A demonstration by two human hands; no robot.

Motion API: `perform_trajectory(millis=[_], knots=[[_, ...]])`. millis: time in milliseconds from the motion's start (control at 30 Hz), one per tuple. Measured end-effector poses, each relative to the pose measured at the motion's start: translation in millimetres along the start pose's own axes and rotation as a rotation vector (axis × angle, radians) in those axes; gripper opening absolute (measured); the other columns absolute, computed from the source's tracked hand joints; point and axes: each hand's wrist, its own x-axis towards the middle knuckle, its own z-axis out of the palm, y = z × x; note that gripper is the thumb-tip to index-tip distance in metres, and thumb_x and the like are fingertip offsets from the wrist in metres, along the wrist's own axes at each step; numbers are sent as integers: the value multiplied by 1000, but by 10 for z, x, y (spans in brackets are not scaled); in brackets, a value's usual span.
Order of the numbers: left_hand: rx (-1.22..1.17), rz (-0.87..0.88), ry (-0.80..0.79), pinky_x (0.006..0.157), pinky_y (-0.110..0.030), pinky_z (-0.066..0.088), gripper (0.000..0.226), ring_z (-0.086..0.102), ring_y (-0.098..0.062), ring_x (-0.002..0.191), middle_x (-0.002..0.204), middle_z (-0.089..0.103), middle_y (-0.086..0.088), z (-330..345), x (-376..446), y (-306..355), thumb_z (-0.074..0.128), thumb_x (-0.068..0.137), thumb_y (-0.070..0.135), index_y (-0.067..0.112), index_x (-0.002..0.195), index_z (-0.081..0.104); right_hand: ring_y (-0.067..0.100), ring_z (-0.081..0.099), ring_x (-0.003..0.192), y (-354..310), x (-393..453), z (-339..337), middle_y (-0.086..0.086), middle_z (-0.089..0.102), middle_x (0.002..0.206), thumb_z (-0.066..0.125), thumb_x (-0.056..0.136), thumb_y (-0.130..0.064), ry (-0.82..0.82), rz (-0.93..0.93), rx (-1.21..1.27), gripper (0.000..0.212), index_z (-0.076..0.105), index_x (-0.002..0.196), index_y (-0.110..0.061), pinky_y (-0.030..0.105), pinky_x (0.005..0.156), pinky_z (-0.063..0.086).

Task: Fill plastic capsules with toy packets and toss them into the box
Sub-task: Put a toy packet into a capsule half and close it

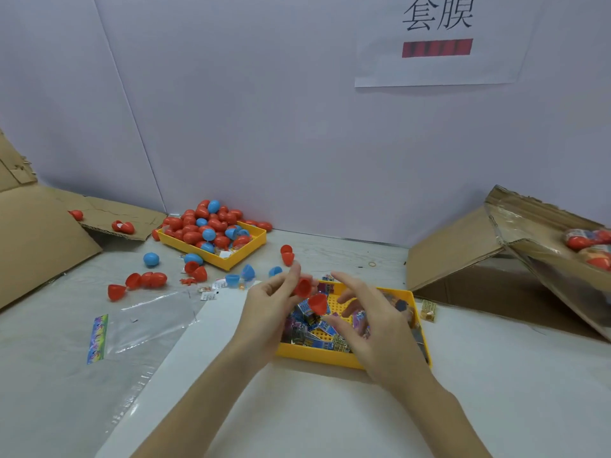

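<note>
Now our left hand (267,300) pinches an open red capsule (309,294) above the packet tray (317,355); our right hand (370,322) hovers just beside, fingers spread.

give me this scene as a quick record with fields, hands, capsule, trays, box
left hand: holds an open red capsule, both halves visible
right hand: fingers relaxed, over the near yellow tray, holding nothing visible
near tray contents: toy packets
far yellow tray: heaped with red and blue capsules
cardboard box: on the right, tipped, some red capsules inside
loose items: capsule halves and a clear plastic bag on the table
</note>
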Motion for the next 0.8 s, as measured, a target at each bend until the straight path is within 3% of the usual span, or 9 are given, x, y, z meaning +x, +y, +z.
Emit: perform_trajectory(millis=[67,167,233,300,400,467,500,633,800], knots=[[75,19,-41,84,-22,58,42,76,-21,99,99,78,-12,50,-64,-31,65,94,46,6,98,77,-13,54,88,-69,14,45,-18,59,117,68,94,-43,-12,-57,4,52,56,142,-27,6,81,45],[136,70,-65,83,-25,59,38,75,-25,100,99,77,-11,67,-135,8,65,94,46,9,98,76,0,61,87,-101,31,118,-8,65,109,74,94,-23,84,-52,64,23,70,116,-17,14,78,49],[144,106,-130,80,-25,59,33,74,-24,101,101,77,-8,44,-173,71,66,94,44,14,103,76,5,64,96,-108,25,132,-11,68,106,74,94,-21,128,21,150,18,72,111,-18,16,81,50],[263,172,-233,79,-27,60,28,74,-21,98,105,76,-2,-3,-193,128,69,92,39,20,111,74,3,65,99,-108,6,128,-21,67,104,69,97,-28,134,60,185,17,69,113,-26,14,81,50],[383,200,-253,65,-18,53,20,71,-12,76,89,74,5,-47,-205,167,74,90,35,23,107,74,9,70,75,-123,-32,150,-18,69,85,46,104,-55,67,105,239,27,58,121,-38,25,65,55],[378,201,-176,61,-16,51,16,65,-8,68,79,71,6,-78,-193,165,75,88,38,25,97,73,15,68,63,-108,-52,177,-8,71,77,29,103,-66,45,171,304,45,48,134,-40,36,59,56],[371,214,-116,62,-17,51,16,63,-7,68,80,71,5,-106,-175,162,76,87,38,25,94,71,16,68,61,-94,-55,184,-5,72,76,26,103,-66,52,197,340,47,44,138,-41,35,59,56],[518,352,259,68,-16,51,19,61,-4,79,93,66,10,-376,-26,186,81,85,35,29,97,67,18,66,56,-41,-45,171,2,71,76,30,108,-50,95,247,394,38,41,141,-38,24,54,52],[648,372,524,75,-17,44,22,55,-11,97,111,54,6,-662,129,185,73,91,42,30,109,68,16,64,54,-58,-30,207,0,70,73,34,104,-49,82,247,370,29,46,131,-43,25,52,51]])
